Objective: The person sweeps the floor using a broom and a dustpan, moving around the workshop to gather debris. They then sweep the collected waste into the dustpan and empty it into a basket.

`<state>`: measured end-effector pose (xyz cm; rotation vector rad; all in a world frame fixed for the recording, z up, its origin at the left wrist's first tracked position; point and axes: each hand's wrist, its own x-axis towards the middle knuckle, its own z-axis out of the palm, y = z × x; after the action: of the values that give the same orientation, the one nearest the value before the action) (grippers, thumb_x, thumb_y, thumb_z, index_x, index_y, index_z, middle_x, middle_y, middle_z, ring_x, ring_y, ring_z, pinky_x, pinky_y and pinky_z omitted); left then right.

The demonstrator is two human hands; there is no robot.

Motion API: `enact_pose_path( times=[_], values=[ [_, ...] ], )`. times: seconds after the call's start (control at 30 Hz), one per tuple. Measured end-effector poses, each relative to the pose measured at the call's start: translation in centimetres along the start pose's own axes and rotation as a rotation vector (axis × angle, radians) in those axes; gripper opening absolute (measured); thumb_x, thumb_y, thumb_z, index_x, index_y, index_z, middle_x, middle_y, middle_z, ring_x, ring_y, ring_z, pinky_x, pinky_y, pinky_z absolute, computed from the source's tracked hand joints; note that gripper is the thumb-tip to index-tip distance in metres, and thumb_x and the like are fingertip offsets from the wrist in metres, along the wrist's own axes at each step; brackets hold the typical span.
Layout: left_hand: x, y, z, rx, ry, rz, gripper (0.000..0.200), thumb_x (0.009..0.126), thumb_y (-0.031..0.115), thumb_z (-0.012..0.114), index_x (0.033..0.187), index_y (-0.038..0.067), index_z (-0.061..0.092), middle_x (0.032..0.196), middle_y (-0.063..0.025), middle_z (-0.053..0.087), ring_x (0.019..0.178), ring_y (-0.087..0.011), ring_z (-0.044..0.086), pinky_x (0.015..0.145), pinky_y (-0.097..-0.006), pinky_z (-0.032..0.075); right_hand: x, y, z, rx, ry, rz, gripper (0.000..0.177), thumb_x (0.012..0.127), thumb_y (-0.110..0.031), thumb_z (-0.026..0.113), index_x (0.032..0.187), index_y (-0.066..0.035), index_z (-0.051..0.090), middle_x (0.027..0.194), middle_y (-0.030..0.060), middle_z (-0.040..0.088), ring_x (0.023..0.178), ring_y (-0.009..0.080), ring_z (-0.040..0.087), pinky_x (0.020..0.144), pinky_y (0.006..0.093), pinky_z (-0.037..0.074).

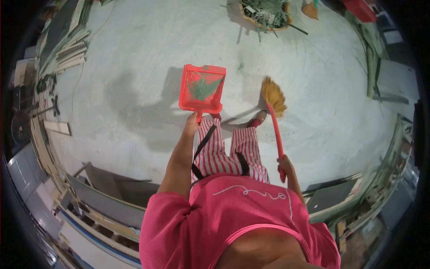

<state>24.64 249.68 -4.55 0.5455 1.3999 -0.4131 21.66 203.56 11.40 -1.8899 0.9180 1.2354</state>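
My left hand (193,123) is closed round the short handle of a red dustpan (183,95), held out in front of my legs. Green dust and a bit of pale string lie in the pan. In my right hand (285,167) is a broom (276,130) with a long red handle, fingers wrapped near its upper end. Its yellow-brown bristles (274,96) point away from me over the pale floor, to the right of the dustpan and just beyond my shoe (262,115).
A yellow-rimmed basket (286,24) heaped with green strips stands ahead. Stacked panels and strips (71,54) line the left side. A grey trough-like piece (112,184) lies behind on the left, a dark panel (331,196) on the right. Long green material (371,67) stands at the right edge.
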Motion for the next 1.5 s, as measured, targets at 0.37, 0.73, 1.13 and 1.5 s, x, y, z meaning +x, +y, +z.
enact_pose_path(
  times=[0.37, 0.73, 1.13, 1.5],
  values=[
    [18.6, -6.0, 8.1, 0.226, 0.104, -0.118, 0.024, 0.08, 0.03, 0.041, 0.093, 0.011, 0.045, 0.074, -0.01, 0.055, 0.056, -0.0155, 0.051, 0.035, -0.0218, 0.034, 12.5, 2.3, -3.0, -0.112, 0.051, 0.208, 0.063, 0.068, -0.01, 0.049, 0.121, -0.007, 0.015, 0.059, 0.0081, 0.045, 0.041, 0.0146, 0.046, 0.034, 0.0279, 0.04],
    [31.5, -8.1, 15.0, 0.187, 0.253, -0.144, 0.019, 0.074, 0.024, 0.041, 0.079, 0.007, 0.045, 0.062, -0.0145, 0.055, 0.038, -0.0147, 0.044, 0.029, -0.0228, 0.032, 13.9, -0.2, -0.4, -0.311, 0.165, 0.147, 0.054, 0.067, -0.009, 0.045, 0.118, -0.009, 0.028, 0.06, 0.0108, 0.05, 0.04, 0.0166, 0.048, 0.036, 0.0291, 0.039],
    [36.6, -8.7, 13.5, 0.315, 0.282, -0.26, 0.022, 0.072, 0.025, 0.044, 0.08, 0.005, 0.042, 0.06, -0.012, 0.049, 0.038, -0.0127, 0.041, 0.029, -0.0221, 0.026, 24.3, -13.3, -4.7, -0.555, 0.131, -0.376, 0.047, 0.079, -0.02, 0.046, 0.121, -0.016, 0.026, 0.047, 0.0102, 0.045, 0.036, 0.0161, 0.042, 0.036, 0.03, 0.034],
    [34.0, -8.3, 13.9, 0.218, 0.249, -0.097, 0.014, 0.069, 0.016, 0.04, 0.071, 0.002, 0.042, 0.051, -0.0137, 0.047, 0.032, -0.0112, 0.036, 0.028, -0.025, 0.026, 27.7, -14.5, -4.4, -0.822, -0.086, -0.255, 0.047, 0.077, -0.027, 0.046, 0.12, -0.022, 0.027, 0.053, 0.0169, 0.051, 0.045, 0.028, 0.053, 0.042, 0.0369, 0.041]
  ],
)
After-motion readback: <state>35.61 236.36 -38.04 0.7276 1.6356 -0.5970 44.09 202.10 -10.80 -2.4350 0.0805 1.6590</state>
